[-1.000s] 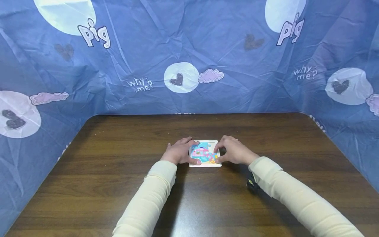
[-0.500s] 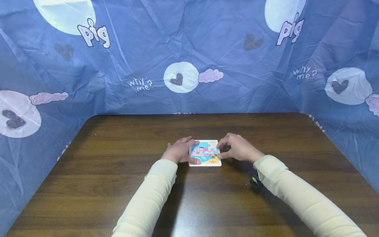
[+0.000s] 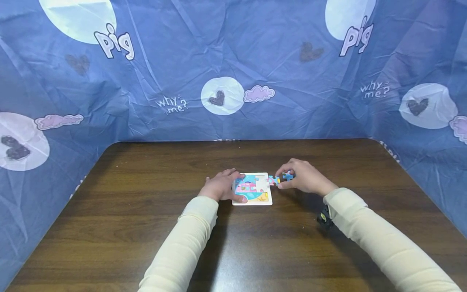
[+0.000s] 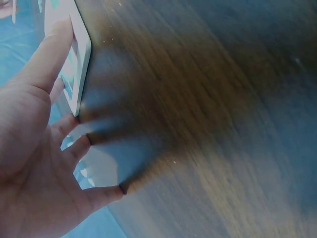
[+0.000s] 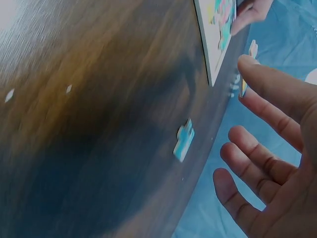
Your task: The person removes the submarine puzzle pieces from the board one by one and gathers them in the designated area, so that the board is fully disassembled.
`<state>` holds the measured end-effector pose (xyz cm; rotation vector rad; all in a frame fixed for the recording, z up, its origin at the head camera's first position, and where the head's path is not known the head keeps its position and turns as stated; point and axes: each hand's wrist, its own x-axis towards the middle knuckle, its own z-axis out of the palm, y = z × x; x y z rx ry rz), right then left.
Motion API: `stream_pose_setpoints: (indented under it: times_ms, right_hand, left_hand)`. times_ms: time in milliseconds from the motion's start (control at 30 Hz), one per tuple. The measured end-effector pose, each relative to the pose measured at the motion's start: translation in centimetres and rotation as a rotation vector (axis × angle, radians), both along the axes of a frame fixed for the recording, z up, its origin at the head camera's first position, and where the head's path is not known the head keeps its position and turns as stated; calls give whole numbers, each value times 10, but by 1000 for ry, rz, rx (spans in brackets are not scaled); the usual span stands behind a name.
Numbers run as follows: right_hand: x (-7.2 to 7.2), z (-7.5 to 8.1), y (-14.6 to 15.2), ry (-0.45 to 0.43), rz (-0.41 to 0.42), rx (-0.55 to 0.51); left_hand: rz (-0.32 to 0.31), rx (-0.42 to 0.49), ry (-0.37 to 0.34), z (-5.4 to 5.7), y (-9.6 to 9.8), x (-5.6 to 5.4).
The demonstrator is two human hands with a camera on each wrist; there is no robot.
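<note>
A square jigsaw puzzle board [image 3: 252, 204] with a white rim and a pink and blue sea picture lies flat on the table. Its pale bare backing shows at the upper right. My left hand [image 3: 221, 187] rests at the board's left side, thumb and index finger pressing on its edge; in the left wrist view the other fingers spread down to the tabletop. Just off the board's right edge, my right hand [image 3: 305, 175] pinches a pink, blue and yellow puzzle piece [image 3: 273, 180] between thumb and index finger. A loose blue puzzle piece [image 5: 184, 141] lies on the table beneath that hand.
The brown wooden table [image 3: 164, 251] has rounded far corners. A blue printed cloth [image 3: 233, 52] hangs behind it and at both sides. A dark device [image 3: 324, 219] is worn at my right wrist.
My right hand has lifted the pink and blue piece out of the board and carried it rightward past the rim, uncovering more backing. The loose blue piece has come into sight. The left hand stays put.
</note>
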<state>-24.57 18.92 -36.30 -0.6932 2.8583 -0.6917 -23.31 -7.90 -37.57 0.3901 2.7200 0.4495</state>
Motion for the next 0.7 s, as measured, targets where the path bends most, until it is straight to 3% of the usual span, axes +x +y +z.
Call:
stream_pose_setpoints:
  times_ms: [700]
  right_hand:
    - [-10,15,45,17,-62,29]
  left_hand:
    - [7,16,2,-1,1,0]
